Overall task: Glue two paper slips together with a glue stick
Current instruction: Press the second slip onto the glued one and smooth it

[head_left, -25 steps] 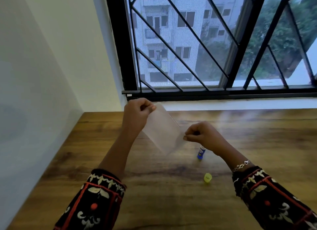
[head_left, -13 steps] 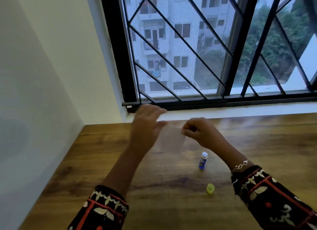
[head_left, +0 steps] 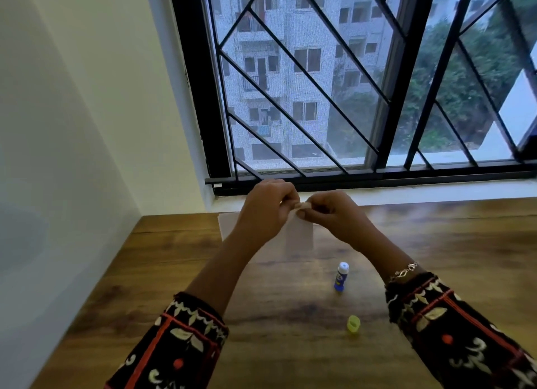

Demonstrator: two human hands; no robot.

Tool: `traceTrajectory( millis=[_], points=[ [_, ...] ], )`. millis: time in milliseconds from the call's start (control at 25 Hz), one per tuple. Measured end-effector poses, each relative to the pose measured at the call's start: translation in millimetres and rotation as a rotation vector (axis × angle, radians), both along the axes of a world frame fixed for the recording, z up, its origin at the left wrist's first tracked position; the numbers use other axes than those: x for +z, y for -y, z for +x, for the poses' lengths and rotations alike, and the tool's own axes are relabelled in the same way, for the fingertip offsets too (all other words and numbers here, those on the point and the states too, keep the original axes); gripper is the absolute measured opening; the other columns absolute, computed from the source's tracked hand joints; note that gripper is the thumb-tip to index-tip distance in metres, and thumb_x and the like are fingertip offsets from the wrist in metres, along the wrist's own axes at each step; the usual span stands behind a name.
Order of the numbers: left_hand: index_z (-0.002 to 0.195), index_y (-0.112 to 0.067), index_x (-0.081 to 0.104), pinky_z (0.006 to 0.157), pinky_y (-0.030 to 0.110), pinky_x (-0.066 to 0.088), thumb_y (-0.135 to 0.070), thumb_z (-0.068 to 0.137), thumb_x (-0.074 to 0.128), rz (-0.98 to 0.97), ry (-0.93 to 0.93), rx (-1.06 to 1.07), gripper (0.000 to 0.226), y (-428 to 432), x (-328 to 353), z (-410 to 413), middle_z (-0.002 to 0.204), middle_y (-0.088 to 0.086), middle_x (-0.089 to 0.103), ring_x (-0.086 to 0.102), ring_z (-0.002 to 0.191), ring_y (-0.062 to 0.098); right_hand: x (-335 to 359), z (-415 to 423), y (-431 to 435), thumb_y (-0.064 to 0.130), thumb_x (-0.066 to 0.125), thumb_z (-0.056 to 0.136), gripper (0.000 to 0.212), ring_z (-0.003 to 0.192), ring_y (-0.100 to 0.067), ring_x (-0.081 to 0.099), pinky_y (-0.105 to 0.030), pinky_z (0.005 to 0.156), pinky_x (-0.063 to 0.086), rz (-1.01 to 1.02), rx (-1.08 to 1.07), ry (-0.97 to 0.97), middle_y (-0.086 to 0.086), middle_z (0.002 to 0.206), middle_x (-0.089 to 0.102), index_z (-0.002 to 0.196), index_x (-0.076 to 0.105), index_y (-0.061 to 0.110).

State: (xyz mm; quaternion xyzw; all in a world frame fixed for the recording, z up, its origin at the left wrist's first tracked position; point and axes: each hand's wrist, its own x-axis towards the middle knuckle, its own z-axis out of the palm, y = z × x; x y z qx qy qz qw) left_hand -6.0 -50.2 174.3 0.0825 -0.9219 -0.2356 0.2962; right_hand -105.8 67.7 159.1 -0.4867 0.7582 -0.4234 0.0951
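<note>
A white wall (head_left: 72,127) fills the side at 9 o'clock. The person's left hand (head_left: 267,211) is up above the far part of the wooden tabletop (head_left: 290,354). Its fingers are curled and pinch the top edge of some pale paper (head_left: 300,234). The paper hangs down from the pinch toward 6 o'clock, and a bit of it peeks out at 9 o'clock of the left hand. I cannot tell if it is one piece or two. The right hand (head_left: 334,214) is just beside the left one, at its 3 o'clock, and it pinches the same top edge. At 5 o'clock from the hands a blue glue stick (head_left: 341,277) stands up on the tabletop with its white top bare. A little yellow-green cap (head_left: 353,326) lies near it, at its 6 o'clock. A thin bracelet (head_left: 404,272) sits on the right wrist. At 12 o'clock is a window (head_left: 290,83) with black bars.
</note>
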Motion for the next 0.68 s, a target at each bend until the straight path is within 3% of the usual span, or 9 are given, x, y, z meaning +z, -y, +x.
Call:
traceTrajectory(
  millis=[80,200,320,480,680],
  points=[
    [0.078,0.000,0.067,0.077,0.035,0.045,-0.001,0.081,0.061,0.032,-0.006,0.020,0.006,-1,0,1,0.080,0.014,0.069,0.059,0.081,0.025,-3,-2,1,0.018,0.064,0.082,0.029,0.053,-0.014,0.038,-0.030,0.056,0.031,0.011,-0.017,0.011,-0.009,0.052,0.045,0.059,0.059,0.000],
    [0.077,0.002,0.067,0.076,0.039,0.048,0.001,0.081,0.061,0.115,-0.069,0.063,0.007,2,1,4,0.078,0.018,0.069,0.061,0.079,0.031,-12,-3,-4,0.018,0.066,0.080,0.026,0.057,-0.021,0.044,-0.032,0.059,0.037,0.087,-0.023,0.023,-0.023,0.061,0.053,0.067,0.062,-0.004],
    [0.078,0.002,0.067,0.071,0.032,0.049,0.001,0.081,0.061,0.207,-0.085,0.078,0.006,13,3,6,0.079,0.020,0.070,0.062,0.075,0.028,-26,-1,-10,0.017,0.066,0.080,0.016,0.062,-0.024,0.050,-0.037,0.062,0.045,0.105,-0.013,0.070,-0.027,0.073,0.063,0.076,0.068,0.003],
    [0.082,0.001,0.069,0.061,0.008,0.039,-0.005,0.081,0.064,0.255,-0.049,0.087,0.007,13,-3,7,0.082,0.017,0.071,0.060,0.073,0.017,-36,2,-13,0.017,0.064,0.082,0.012,0.064,-0.023,0.055,-0.031,0.063,0.046,0.090,-0.032,0.078,-0.022,0.075,0.067,0.076,0.068,0.007],
    [0.082,-0.004,0.068,0.066,0.011,0.042,-0.008,0.074,0.072,0.232,-0.004,0.040,0.010,25,-5,22,0.077,0.007,0.066,0.057,0.072,0.015,-41,-1,-11,0.015,0.065,0.081,0.015,0.055,-0.013,0.046,-0.023,0.057,0.039,0.031,-0.124,0.019,-0.002,0.058,0.054,0.071,0.065,0.005]
  ],
)
